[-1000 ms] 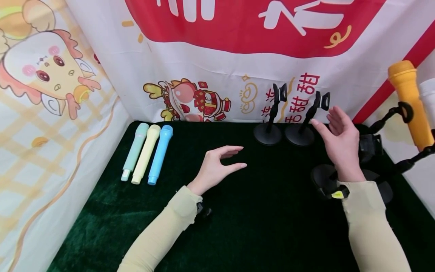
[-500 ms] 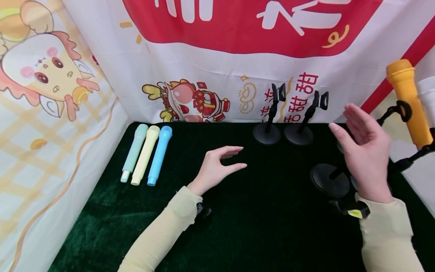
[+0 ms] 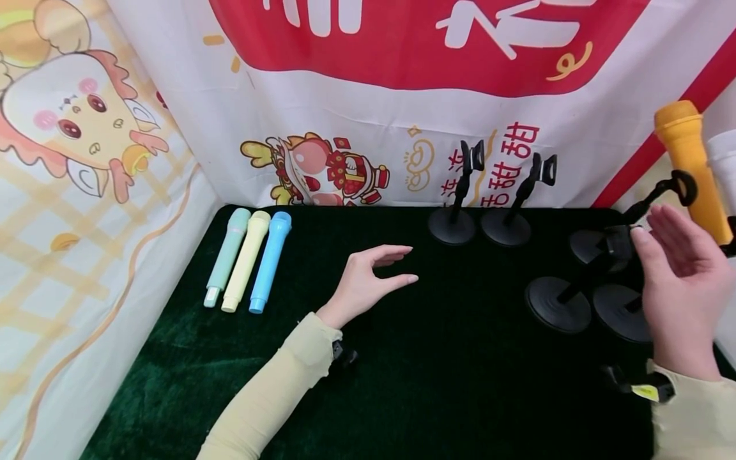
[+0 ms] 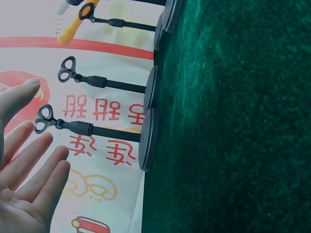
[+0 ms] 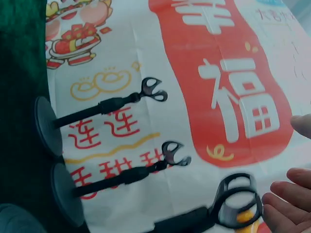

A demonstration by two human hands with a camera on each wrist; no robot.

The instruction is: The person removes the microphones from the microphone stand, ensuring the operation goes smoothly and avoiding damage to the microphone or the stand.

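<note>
My left hand (image 3: 368, 281) hovers over the middle of the table, thumb and fingers apart, holding nothing. At the right, my right hand (image 3: 687, 287) is open beside the clip (image 3: 618, 246) of a black microphone stand (image 3: 558, 305); the head view does not show whether they touch. In the right wrist view, that ring-shaped clip (image 5: 238, 201) is close to the fingertips. Two more microphone stands with bare clips, a left one (image 3: 452, 225) and a right one (image 3: 506, 225), stand at the back. An orange microphone (image 3: 692, 169) sits tilted in a stand's clip at the far right.
Mint-green (image 3: 228, 255), pale yellow (image 3: 247, 262) and blue (image 3: 271, 262) microphones lie side by side at the left on the dark green cloth (image 3: 437, 383). A white microphone (image 3: 724, 153) is cut off at the right edge. Another stand base (image 3: 621, 313) is beside my right hand.
My right hand has moved right and towards me, away from the back stands, uncovering the front stand's base. My left hand has stayed in place.
</note>
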